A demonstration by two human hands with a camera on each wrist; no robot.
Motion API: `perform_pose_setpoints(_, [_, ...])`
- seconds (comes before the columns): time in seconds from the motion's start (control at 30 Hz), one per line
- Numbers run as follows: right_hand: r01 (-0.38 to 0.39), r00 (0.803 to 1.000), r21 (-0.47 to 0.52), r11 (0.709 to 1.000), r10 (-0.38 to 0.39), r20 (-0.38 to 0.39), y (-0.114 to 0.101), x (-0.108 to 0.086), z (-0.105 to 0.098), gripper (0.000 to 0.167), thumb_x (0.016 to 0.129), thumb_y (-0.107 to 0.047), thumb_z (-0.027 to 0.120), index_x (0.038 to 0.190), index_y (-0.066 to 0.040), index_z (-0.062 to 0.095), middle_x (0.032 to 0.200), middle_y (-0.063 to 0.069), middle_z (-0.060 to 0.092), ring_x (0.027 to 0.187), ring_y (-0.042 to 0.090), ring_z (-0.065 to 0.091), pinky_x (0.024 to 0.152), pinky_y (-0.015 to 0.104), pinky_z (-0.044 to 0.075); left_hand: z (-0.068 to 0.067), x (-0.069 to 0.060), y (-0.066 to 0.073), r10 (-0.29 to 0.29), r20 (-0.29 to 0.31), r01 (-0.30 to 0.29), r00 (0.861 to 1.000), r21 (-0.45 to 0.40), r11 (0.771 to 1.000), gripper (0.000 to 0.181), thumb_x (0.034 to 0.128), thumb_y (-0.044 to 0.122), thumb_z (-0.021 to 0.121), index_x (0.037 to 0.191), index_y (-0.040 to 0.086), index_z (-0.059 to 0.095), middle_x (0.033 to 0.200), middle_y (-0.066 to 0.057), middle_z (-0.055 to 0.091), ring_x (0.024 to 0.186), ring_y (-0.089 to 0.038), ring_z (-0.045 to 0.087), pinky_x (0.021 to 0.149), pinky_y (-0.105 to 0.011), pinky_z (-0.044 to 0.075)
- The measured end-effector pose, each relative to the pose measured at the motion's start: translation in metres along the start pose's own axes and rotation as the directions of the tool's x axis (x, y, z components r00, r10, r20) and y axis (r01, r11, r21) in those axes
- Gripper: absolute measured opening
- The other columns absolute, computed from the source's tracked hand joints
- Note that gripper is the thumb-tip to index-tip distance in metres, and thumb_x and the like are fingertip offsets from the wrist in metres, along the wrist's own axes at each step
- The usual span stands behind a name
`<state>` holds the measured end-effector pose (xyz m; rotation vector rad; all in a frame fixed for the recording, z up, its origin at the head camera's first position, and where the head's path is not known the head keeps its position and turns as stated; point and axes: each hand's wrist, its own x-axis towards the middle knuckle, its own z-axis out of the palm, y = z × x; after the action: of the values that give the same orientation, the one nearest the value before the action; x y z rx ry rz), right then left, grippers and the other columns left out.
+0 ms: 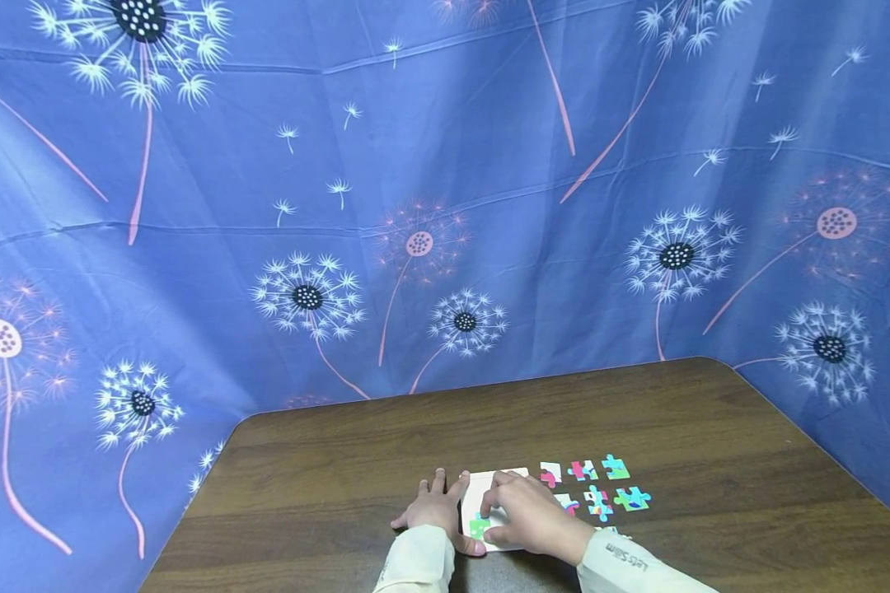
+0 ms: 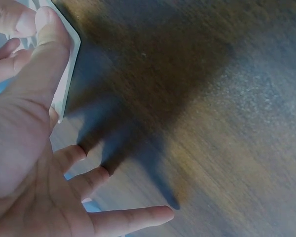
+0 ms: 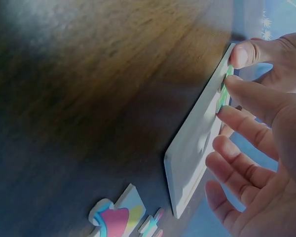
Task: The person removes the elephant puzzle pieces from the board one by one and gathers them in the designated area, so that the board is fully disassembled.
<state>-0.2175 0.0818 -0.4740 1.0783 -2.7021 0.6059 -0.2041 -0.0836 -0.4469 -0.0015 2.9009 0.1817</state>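
Note:
A white jigsaw tray [image 1: 475,491] lies near the table's front edge, with a green puzzle piece [image 1: 478,527] in its lower left corner. My right hand [image 1: 528,512] reaches over the tray from the right. Its thumb and index finger pinch that green piece, seen edge-on in the right wrist view [image 3: 225,97]. Against the tray's left side rests my left hand [image 1: 436,511], fingers spread on the tabletop. The left thumb [image 2: 52,37] lies on the tray's near corner, close to the right thumb. The right hand covers much of the tray's inside.
Right of the tray, several loose puzzle pieces lie in rows, among them a blue-green one [image 1: 633,498], a multicoloured one [image 1: 598,502] and a pink-white one [image 1: 550,473]. The brown wooden table [image 1: 326,469] ends at a blue dandelion-print curtain [image 1: 489,247].

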Motion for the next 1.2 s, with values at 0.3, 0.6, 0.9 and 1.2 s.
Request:
perform_pose_setpoints(0.3, [0.012,1.0,-0.044,0.999,-0.013,-0.015,0.002,0.002,0.002,0.023,0.068,-0.03,0.091,0.08,-0.022,0.073,0.084,-0.009,0.059,0.078,0.007,0.054,0.063,0.026,0.045,0.002,0.001,0.0,-0.003,-0.014,0.003,1.0,-0.006,1.0,0.106,0.0618,0.05,0.095,0.153,0.029,0.044,0.157,-0.009,0.042,0.143,-0.039,0.041,0.078,-0.079,0.048])
perform_pose_setpoints(0.6, [-0.035,0.999,-0.043,0.998,0.036,0.007,0.006,0.001,-0.008,0.022,0.069,-0.028,0.091,0.081,-0.019,0.075,0.085,-0.007,0.06,0.083,0.013,0.058,0.072,0.035,0.051,0.001,0.0,0.002,-0.015,0.008,0.015,1.0,0.004,1.0,0.106,0.0631,0.051,0.093,0.154,0.03,0.043,0.159,-0.008,0.04,0.144,-0.038,0.04,0.077,-0.077,0.051])
perform_pose_setpoints(0.9, [-0.029,0.999,-0.069,0.997,0.03,0.016,0.006,0.0,-0.008,0.03,0.064,-0.033,0.094,0.082,-0.02,0.073,0.088,-0.008,0.06,0.086,0.013,0.059,0.074,0.036,0.053,0.003,0.0,0.0,-0.011,0.0,0.011,1.0,-0.016,1.0,0.104,0.0636,0.049,0.094,0.153,0.029,0.044,0.158,-0.009,0.04,0.143,-0.039,0.041,0.076,-0.077,0.051])
perform_pose_setpoints(1.2, [-0.053,0.999,-0.029,0.998,0.053,0.013,0.006,-0.003,-0.006,0.028,0.064,-0.029,0.094,0.081,-0.02,0.073,0.088,-0.008,0.06,0.09,0.023,0.064,0.077,0.042,0.056,0.003,0.0,-0.001,-0.001,-0.011,0.001,1.0,-0.019,1.0,0.104,0.063,0.049,0.094,0.152,0.028,0.045,0.157,-0.01,0.041,0.142,-0.04,0.041,0.074,-0.077,0.051])
